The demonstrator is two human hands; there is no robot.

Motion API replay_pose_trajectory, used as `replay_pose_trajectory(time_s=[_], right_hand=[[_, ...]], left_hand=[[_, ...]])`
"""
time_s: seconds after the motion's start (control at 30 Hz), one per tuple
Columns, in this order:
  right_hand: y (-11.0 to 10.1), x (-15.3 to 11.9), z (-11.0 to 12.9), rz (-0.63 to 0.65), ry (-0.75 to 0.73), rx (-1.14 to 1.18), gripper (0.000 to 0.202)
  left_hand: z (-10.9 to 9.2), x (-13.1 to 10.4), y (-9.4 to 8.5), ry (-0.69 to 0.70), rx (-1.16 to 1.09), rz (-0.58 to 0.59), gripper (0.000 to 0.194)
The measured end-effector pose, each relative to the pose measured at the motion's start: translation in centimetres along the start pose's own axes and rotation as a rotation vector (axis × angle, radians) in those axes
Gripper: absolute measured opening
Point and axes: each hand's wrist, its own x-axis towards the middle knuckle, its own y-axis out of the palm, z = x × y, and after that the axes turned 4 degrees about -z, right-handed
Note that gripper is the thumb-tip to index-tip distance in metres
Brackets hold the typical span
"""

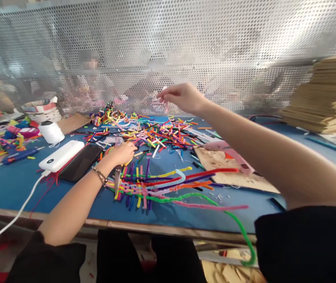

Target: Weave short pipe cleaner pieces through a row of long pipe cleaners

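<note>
A woven strip of colourful pipe cleaners (144,188) lies on the blue table, its long loose ends reaching right and a green one drooping over the front edge. Just beyond its left end, my left hand (122,154) rests low at the pile of cut pieces, fingers bent together; what they hold, if anything, is hidden. Scissors (117,181) show below that hand, blades toward me across the strip's left end, handles covered. Raised above the far side of the pile, my right hand (184,97) pinches a short pink pipe cleaner piece (166,106), somewhat blurred.
Cut pipe cleaner pieces (156,133) spread across the table's back. Left are a white power bank (61,155) with cable, a black phone (81,163), a thread spool (51,132) and a blue-handled tool (20,156). Cardboard (215,161) lies right; stacked boards (312,98) stand behind. A perforated metal screen (215,47) closes the back.
</note>
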Motion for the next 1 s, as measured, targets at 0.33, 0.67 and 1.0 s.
replay_pose_trajectory(time_s=[0.33, 0.67, 1.0], right_hand=[[-4.2, -12.7, 12.1, 0.19, -0.466, 0.267, 0.034], [3.9, -17.0, 6.9, 0.35, -0.045, 0.386, 0.03], [5.9, -17.5, 4.6, 0.445, 0.121, 0.414, 0.021]], left_hand=[[-2.7, -1.7, -8.1, 0.113, -0.086, 0.099, 0.035], [-5.9, -6.0, -3.1, 0.167, -0.071, 0.207, 0.07], [-5.8, -7.9, -1.2, 0.179, -0.053, 0.127, 0.074]])
